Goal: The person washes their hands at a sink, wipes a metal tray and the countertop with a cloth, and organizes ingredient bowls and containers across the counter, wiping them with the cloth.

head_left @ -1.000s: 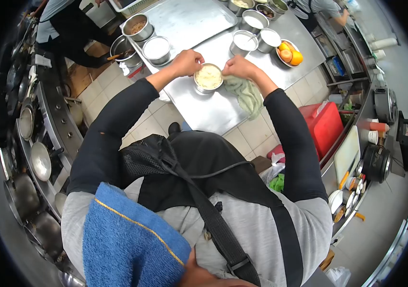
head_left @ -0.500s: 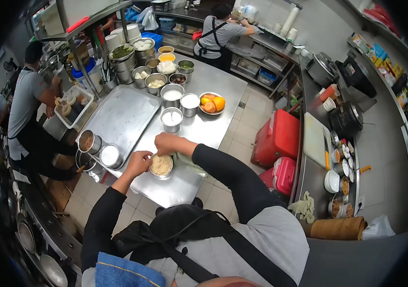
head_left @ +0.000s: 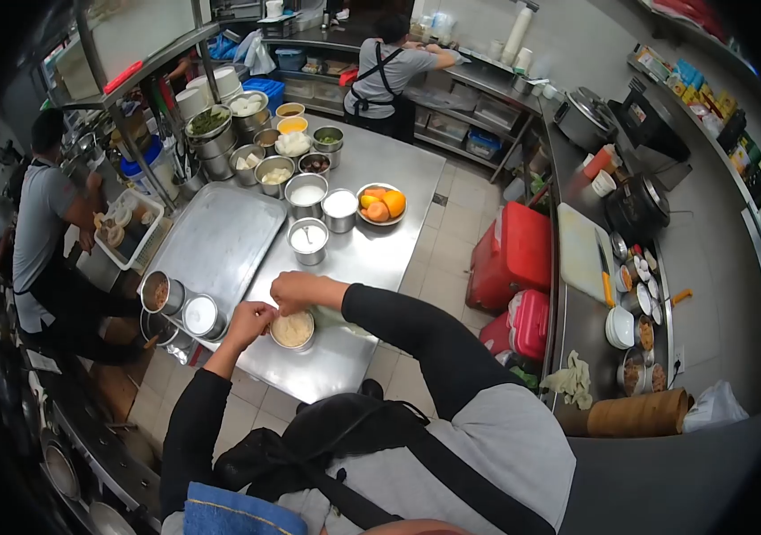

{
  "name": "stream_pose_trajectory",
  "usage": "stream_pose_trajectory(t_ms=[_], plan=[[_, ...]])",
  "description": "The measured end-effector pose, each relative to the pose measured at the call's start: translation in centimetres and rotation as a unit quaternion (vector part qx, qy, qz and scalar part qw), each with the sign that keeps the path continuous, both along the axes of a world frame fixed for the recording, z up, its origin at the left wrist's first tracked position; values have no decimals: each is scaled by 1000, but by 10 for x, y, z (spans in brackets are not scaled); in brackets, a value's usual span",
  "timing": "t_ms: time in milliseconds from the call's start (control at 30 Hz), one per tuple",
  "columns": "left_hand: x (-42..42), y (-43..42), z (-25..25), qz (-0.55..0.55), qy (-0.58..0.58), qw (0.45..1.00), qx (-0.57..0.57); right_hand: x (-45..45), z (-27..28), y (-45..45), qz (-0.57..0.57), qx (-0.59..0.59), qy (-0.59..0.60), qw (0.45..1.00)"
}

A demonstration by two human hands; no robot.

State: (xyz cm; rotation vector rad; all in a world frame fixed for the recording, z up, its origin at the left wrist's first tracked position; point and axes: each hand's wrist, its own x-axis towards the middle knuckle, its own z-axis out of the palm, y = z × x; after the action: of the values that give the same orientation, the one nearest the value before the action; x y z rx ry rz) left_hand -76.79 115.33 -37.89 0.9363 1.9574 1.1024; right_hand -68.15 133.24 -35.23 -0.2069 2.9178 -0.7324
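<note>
A small metal bowl [head_left: 292, 331] filled with a pale, crumbly food stands at the near end of the steel table [head_left: 345, 349]. At its left rim is my left hand [head_left: 248, 325], thumb and fingers pinched together. My right hand [head_left: 297, 292] is at the far side of the bowl, its fingers closed and turned down. What either hand pinches is too small or hidden to name. Part of a light green cloth [head_left: 334, 319] shows under my right forearm. Beyond my right hand stands a metal pot [head_left: 308, 241] of white contents with a utensil in it.
A large metal tray [head_left: 220, 239] lies left of centre. Several pots line the table's far side, beside a bowl of orange produce [head_left: 382, 204]. Red coolers [head_left: 512, 259] stand on the floor to the right. One person works at the left, another at the back counter.
The view has tilted up and shifted since a second ago. My hands have drawn closer together over the bowl, and my right hand has moved from its right side to its far side.
</note>
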Motion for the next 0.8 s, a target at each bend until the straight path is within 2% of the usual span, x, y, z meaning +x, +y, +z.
stream_pose_trajectory(t_ms=[100, 200, 267, 333, 433, 533, 667, 733, 800], plan=[[5, -6, 3, 4, 7, 1000, -2, 6, -15, 6, -58, 37, -1, 998], [21, -14, -1, 61, 14, 998, 3, 34, -7, 8, -178, 12, -78, 981], [30, -18, 4, 75, -28, 996, -26, 33, -19, 14, -125, 5, -83, 989], [16, -13, -17, 3, 223, 972, 78, 29, -19, 17, -73, -14, -58, 996], [3, 2, -7, -49, 155, 986, 36, 13, -16, 7, -22, -38, 19, 999], [6, 1, 11, -34, 115, 992, -31, 16, -10, 12, -59, -46, 8, 997], [29, -12, -10, 72, 66, 995, 20, 41, -41, 17, -174, 3, -38, 984], [38, -15, -4, 80, 12, 997, 8, 43, -31, 17, -134, -17, -41, 990], [25, -7, -12, 10, 258, 961, 100, 38, -22, 16, -83, -19, -13, 996]])
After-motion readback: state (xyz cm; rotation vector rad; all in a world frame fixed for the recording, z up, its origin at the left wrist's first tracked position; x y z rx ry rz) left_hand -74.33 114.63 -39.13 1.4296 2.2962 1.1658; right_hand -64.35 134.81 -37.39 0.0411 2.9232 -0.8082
